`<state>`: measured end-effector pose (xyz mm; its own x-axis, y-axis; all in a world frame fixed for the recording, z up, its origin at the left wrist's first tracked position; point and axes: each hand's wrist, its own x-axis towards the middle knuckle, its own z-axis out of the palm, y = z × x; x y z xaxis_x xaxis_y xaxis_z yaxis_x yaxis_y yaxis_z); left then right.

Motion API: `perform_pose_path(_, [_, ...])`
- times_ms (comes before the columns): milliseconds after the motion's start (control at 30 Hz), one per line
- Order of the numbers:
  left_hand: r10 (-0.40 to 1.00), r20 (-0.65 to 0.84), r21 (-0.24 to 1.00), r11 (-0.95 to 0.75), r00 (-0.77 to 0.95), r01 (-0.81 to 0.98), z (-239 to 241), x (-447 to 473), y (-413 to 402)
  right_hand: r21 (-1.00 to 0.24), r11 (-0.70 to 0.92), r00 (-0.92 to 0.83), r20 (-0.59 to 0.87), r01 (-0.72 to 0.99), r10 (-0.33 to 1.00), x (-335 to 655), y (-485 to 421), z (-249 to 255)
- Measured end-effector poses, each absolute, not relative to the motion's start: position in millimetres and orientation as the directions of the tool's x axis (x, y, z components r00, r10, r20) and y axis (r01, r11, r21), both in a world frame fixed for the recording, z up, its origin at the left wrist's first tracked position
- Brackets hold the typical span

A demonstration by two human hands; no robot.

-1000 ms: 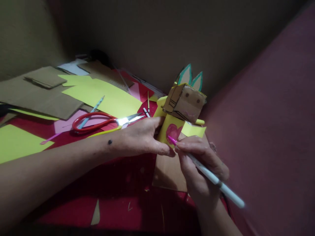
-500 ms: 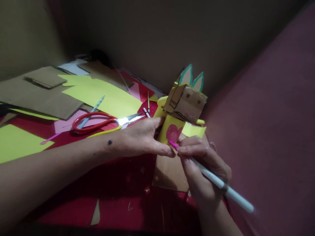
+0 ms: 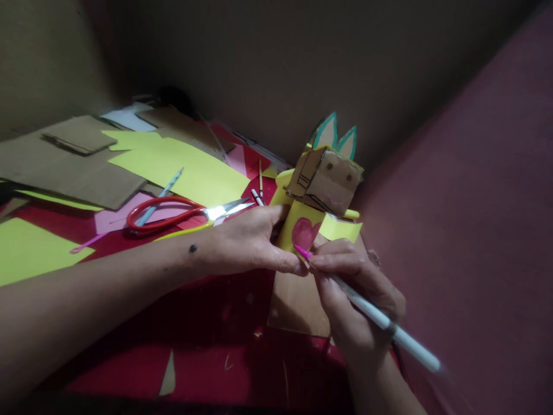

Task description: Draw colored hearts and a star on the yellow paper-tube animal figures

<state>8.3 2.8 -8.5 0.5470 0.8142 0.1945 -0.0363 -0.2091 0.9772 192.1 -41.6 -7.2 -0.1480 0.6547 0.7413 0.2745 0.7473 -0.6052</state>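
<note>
Your right hand has its fingers closed around a white marker, its pink tip at the lower edge of a reddish-pink heart. That heart is on the yellow body of a cardboard figure, at the right of the red bench. Your left hand grasps the body from the left, thumb low across the front, the other fingers partly hidden. The figure has a box head, two dark dots and green-edged ears; brown cardboard lies below it. Left of it are red-and-yellow-handled scissors, a light-blue pencil crossing the red handle. Farther away lies yellow paper, with cardboard sheets far left
</note>
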Motion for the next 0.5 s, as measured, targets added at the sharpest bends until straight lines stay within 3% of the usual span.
perform_pose_path(500, [0.813,0.194,0.978,-0.203,0.549,-0.047,-9.6,7.0,3.4,-0.574,0.789,-0.177,0.772,0.22,0.611,197.3,-38.8,-10.7])
